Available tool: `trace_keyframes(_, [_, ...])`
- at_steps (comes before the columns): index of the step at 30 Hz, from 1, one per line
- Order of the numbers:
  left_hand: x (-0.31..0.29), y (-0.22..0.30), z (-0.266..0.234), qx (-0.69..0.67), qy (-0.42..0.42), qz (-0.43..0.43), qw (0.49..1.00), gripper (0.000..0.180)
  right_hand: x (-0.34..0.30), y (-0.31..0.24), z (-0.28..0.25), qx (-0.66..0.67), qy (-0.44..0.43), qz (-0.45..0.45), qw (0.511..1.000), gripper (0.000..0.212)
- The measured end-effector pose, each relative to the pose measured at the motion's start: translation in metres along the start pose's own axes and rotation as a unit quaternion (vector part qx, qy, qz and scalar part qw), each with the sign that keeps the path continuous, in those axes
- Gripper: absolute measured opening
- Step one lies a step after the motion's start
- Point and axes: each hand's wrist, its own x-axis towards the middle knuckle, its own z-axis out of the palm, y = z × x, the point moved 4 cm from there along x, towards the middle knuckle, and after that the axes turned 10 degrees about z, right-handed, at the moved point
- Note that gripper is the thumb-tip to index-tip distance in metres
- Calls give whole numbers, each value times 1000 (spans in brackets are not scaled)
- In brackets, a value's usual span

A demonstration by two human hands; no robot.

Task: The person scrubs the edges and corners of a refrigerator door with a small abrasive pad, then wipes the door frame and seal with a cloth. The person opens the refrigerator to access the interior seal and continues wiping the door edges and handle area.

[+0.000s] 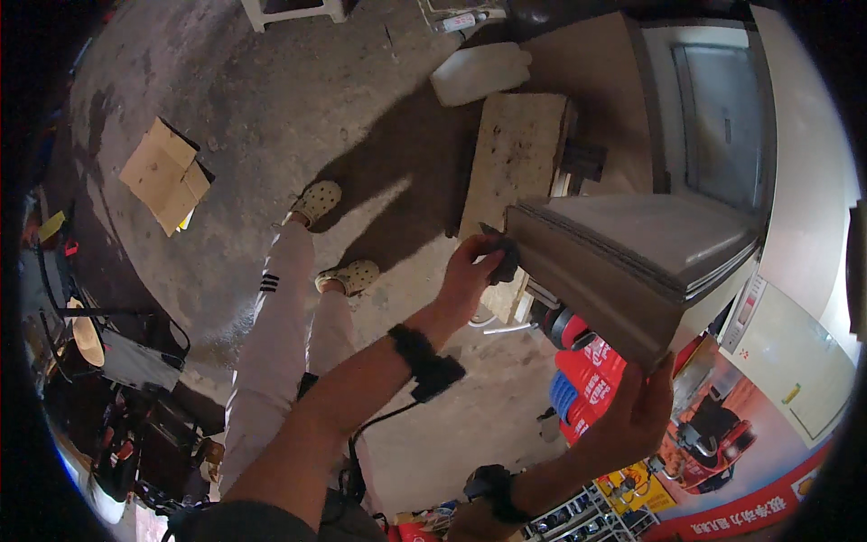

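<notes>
My left hand [469, 278] is closed on a dark grey rag [504, 262], which it holds against the near left corner of an open grey door [591, 280]. The door has a pale inner panel [646, 226] with dark ridged edging and looks like a fridge door. At the door's lower right corner, my right hand [646, 402] has its fingers curled round the edge, in shadow. Beyond stands the pale appliance body, with its framed grey compartment [718, 117] facing me.
A wooden block [515, 149] and a white plastic jug [481, 72] stand left of the appliance. Red bags [587, 384] sit below the door, near a printed poster [713, 452]. Flattened cardboard [165, 176] lies on the concrete floor at left. A white stool [293, 11] is at the far edge.
</notes>
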Motion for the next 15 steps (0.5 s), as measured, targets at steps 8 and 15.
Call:
trace_keyframes(8, [21,-14,6,159,183,0,970,18,-3,1,-2,27,-3,-4,1000,43])
trace_keyframes(15, [-27,-13,39,134,124,-24,983,19,-3,6,0,44,11,14,999,40])
